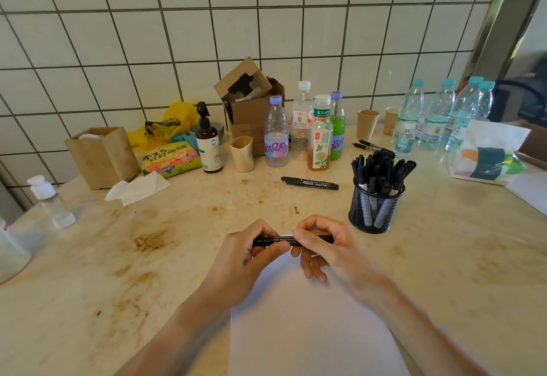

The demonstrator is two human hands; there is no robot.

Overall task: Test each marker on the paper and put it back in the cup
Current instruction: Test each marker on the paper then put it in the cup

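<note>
I hold one black marker level above the far edge of the white paper. My left hand grips its left end and my right hand grips its right end, both with fingers closed around it. The caps are hidden by my fingers. To the right stands a black mesh cup packed with several black markers. Two more black markers lie side by side on the counter behind my hands.
Drink bottles, a brown pump bottle, paper cups, an open cardboard box and a wooden box line the tiled wall. Water bottles and a tissue pack stand at the right. A small clear bottle is at the left.
</note>
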